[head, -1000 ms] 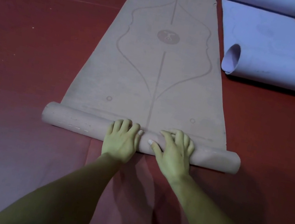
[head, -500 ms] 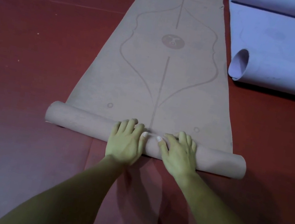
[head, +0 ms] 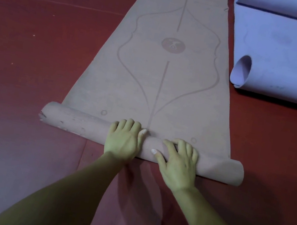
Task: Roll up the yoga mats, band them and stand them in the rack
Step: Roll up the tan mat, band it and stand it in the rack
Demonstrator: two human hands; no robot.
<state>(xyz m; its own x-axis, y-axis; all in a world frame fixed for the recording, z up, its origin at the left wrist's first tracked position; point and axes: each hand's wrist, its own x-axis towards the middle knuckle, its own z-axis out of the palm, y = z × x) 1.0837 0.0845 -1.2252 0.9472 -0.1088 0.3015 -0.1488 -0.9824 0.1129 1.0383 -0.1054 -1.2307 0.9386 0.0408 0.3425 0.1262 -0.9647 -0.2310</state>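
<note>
Tan mat [head: 160, 86] lies lengthwise on the red floor [head: 35, 52] in the head view, its near end wound into a roll [head: 86, 125]. The left hand [head: 123, 140] drapes close-set fingers over the roll's crest, and the right hand [head: 178, 163] curves spread fingers over it, thumb laid along it. My worry is coning: the roll's right end looks looser than its left, so uneven pressure could skew it toward the lavender mat [head: 292, 58], and I read no writing, only a round emblem [head: 173, 45] and curved lines.
</note>
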